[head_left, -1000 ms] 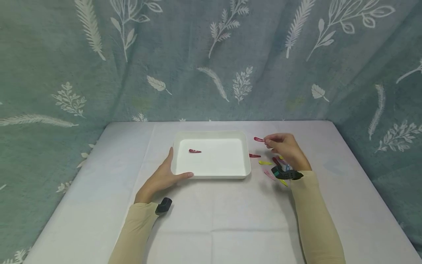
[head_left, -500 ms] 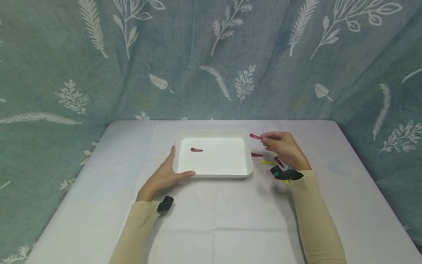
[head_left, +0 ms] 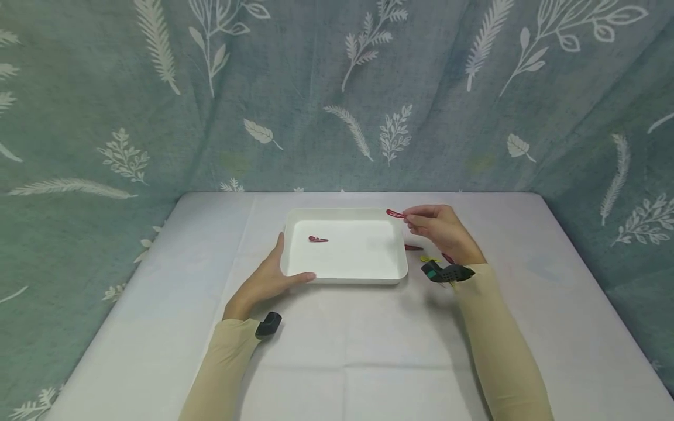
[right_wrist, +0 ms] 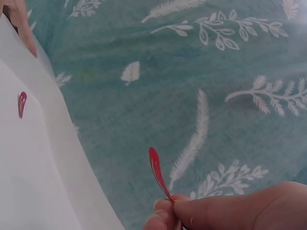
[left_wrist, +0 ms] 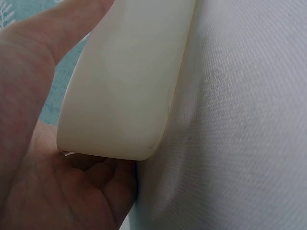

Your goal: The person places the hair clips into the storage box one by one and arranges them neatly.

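My right hand (head_left: 439,231) pinches a red snap hair clip (head_left: 395,214) by its narrow end, above the tray's far right corner. The right wrist view shows that red hair clip (right_wrist: 157,167) between thumb and fingertips. My left hand (head_left: 265,283) grips the left side of a white rectangular tray (head_left: 344,280), its thumb along the near rim. Close up in the left wrist view, the tray wall (left_wrist: 124,96) sits between the thumb and the curled fingers. Inside the tray lies another dark red hair clip (head_left: 318,239).
To the right of the tray, partly hidden under my right wrist, several hair clips lie on the white cloth, among them a red clip (head_left: 413,248) and a yellow clip (head_left: 429,259). A patterned green-blue curtain (head_left: 295,105) hangs behind the table (head_left: 368,351).
My right hand has moved left and slightly away from me with the red hair clip, from beside the tray to its far right corner. My left hand keeps its hold on the tray.
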Demonstrator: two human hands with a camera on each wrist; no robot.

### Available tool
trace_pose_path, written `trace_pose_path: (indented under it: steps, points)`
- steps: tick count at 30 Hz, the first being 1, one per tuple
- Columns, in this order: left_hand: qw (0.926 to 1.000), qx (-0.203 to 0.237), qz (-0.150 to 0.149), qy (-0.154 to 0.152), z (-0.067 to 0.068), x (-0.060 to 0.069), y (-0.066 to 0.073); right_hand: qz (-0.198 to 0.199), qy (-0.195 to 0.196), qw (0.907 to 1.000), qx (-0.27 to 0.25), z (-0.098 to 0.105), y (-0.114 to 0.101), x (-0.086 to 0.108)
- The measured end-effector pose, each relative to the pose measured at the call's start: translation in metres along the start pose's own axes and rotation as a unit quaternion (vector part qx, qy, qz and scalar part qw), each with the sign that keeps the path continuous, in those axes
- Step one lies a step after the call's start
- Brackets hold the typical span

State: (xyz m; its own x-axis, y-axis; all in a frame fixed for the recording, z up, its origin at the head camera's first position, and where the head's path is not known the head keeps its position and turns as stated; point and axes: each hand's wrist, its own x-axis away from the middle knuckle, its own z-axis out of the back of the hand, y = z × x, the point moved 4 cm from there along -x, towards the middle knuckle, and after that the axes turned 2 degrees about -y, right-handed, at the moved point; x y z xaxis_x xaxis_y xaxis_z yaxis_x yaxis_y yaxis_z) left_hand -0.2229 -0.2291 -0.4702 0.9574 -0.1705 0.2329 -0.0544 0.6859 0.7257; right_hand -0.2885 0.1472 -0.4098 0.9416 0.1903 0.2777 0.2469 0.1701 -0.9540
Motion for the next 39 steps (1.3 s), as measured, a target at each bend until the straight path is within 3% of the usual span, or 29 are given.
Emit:
trace_pose_path:
  steps: [11, 27, 33, 39]
  points:
    - [0.9995, 0.017, -0.026, 0.005, -0.002, -0.001, 0.003, 0.006, -0.041, 0.9991, 0.011, -0.020, -0.006, -0.016]
    - [0.9995, 0.019, -0.023, 0.004, -0.001, 0.001, 0.003, 0.013, -0.064, 0.9978, 0.015, -0.048, -0.012, -0.036]
    - [0.9989, 0.027, -0.037, 0.008, -0.001, -0.001, 0.003, 0.004, -0.070, 0.9975, 0.010, -0.059, -0.011, -0.041]
    - [0.9996, 0.019, -0.020, 0.006, -0.001, 0.000, 0.003, -0.010, -0.074, 0.9972, 0.013, -0.069, -0.007, -0.050]
